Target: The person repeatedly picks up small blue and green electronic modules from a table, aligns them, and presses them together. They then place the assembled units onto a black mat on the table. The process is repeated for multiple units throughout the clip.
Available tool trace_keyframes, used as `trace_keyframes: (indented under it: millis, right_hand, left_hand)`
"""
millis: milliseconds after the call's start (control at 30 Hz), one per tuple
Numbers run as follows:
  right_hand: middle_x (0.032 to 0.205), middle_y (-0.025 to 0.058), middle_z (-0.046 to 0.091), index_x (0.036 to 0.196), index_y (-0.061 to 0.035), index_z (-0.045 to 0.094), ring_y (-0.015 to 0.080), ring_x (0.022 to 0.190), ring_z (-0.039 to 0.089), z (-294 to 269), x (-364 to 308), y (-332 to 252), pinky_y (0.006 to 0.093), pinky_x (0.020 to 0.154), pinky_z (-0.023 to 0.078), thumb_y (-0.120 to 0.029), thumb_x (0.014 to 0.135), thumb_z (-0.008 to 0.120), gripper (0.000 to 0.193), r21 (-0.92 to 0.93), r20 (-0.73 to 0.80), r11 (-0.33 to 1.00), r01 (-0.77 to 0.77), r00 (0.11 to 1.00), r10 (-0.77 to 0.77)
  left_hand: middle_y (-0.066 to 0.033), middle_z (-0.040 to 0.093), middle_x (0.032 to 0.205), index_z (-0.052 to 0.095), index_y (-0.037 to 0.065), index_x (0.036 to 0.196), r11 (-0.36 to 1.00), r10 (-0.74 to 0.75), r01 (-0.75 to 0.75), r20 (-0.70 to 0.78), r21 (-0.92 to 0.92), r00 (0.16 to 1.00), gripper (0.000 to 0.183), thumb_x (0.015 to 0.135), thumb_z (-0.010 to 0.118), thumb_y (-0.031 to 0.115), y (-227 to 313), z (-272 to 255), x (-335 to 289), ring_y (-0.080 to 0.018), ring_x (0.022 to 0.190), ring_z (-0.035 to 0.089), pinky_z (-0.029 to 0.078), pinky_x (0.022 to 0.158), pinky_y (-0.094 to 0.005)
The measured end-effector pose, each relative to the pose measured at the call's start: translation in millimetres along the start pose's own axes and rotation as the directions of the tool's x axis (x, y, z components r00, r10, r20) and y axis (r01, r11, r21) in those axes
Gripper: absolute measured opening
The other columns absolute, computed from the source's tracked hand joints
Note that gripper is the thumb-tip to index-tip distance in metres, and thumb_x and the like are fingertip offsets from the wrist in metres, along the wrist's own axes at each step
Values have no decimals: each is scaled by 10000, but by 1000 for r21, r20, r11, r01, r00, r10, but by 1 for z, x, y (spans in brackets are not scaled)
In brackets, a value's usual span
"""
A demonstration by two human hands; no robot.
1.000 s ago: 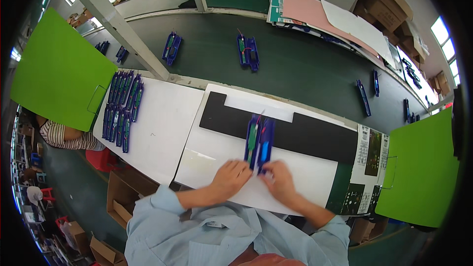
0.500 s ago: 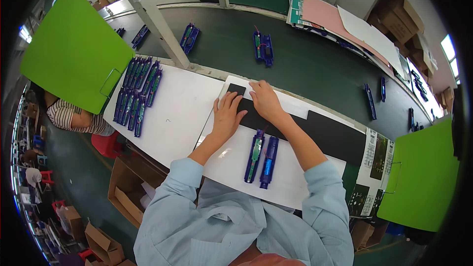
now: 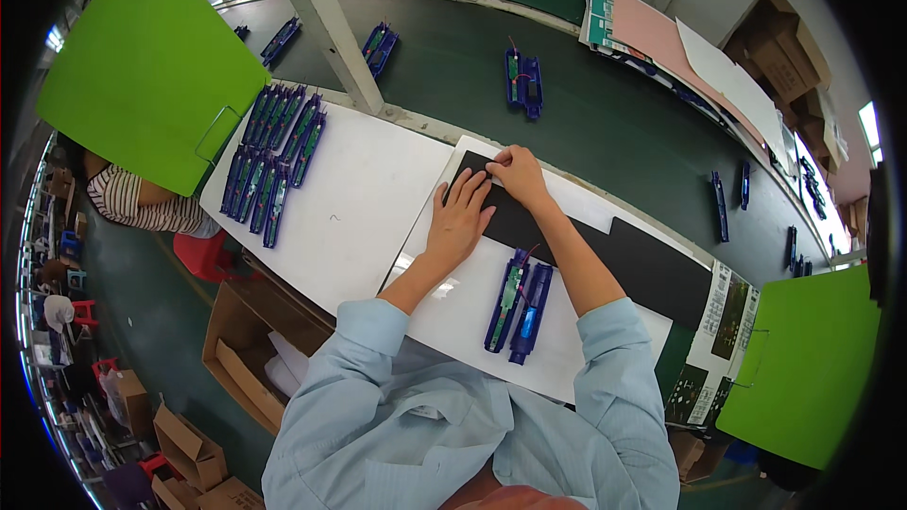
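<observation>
My left hand (image 3: pixel 460 224) lies flat, fingers spread, on the far-left end of a long black sheet (image 3: pixel 657 269) on the white work surface. Beside it, my right hand (image 3: pixel 520 176) has its fingertips pinched together at the sheet's far edge; whatever lies between them is too small to make out. Nearer to me rest two halves of a dark-blue plastic casing: one half (image 3: pixel 506 304) carries a green circuit board, the other (image 3: pixel 532 314) a bright blue part. A thin red wire rises from their top ends.
Several blue casings with green boards (image 3: pixel 274 156) stand in rows on the left. Beyond a raised edge, a dark green belt (image 3: pixel 624 142) carries more casings, one (image 3: pixel 523 83) straight ahead. Green panels flank the bench. A metal post (image 3: pixel 326 28) rises at far left; a person (image 3: pixel 142 198) sits there.
The fingers of my right hand have closed into a pinch at the black sheet's edge. My left hand stays flat on the sheet. The whole view has shifted slightly.
</observation>
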State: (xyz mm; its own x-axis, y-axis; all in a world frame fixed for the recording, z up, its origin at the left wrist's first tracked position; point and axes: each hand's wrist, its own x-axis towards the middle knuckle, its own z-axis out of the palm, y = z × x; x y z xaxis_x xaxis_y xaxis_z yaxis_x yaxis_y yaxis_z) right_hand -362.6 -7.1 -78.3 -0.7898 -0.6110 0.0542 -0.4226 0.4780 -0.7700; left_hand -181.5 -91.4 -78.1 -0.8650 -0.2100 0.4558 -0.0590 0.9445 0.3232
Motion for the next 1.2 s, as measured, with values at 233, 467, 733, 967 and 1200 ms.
trace_keyframes:
  millis: [233, 467, 733, 967, 1200]
  right_hand:
    - [1013, 126, 666, 975, -30, 727, 290, 945, 655, -19, -32, -33, 403, 852, 546, -171, 881, 833, 200, 173, -165, 971, 165, 977, -136]
    - [1063, 35, 704, 1119, -5, 734, 121, 968, 653, -134, -182, -36, 290, 915, 517, -216, 1005, 787, 246, 455, 129, 855, -250, 968, 214]
    - [1103, 53, 671, 1073, -9, 750, 134, 946, 626, -114, -283, -10, 297, 894, 516, -147, 999, 781, 159, 354, 276, 841, -409, 905, 324]
    - [1039, 49, 620, 1033, -30, 767, 151, 884, 582, -104, -279, -25, 305, 845, 511, -139, 983, 787, 121, 295, 276, 880, -372, 915, 294]
    - [1045, 34, 616, 1043, -20, 732, 120, 881, 558, -93, -286, -21, 284, 812, 486, -131, 996, 779, 129, 294, 187, 898, -327, 941, 282]
  left_hand:
    - [-61, 552, 1565, 600, 94, 1473, 999, -34, 34, 21, -24, 999, 486, 1027, 712, 250, -2, -3, -1, -278, 1539, 439, 302, 1235, -546]
    - [-111, 649, 1340, 718, 102, 1314, 957, 4, -29, -87, -287, 996, 363, 957, 760, 147, 34, -59, -28, -345, 1310, 570, 364, 1136, -523]
    - [-4, 615, 1253, 797, 200, 1230, 920, 275, -197, 201, -339, 940, 380, 872, 868, 306, 128, -85, -151, -207, 1318, 525, 195, 1244, -530]
    - [-5, 625, 1252, 820, 219, 1193, 929, 238, -152, 231, -337, 943, 321, 888, 852, 316, 128, -81, -153, -205, 1317, 516, 190, 1251, -540]
    - [-5, 616, 1239, 821, 215, 1173, 927, 236, -147, 234, -344, 943, 304, 884, 857, 306, 129, -80, -152, -206, 1319, 516, 195, 1249, -544]
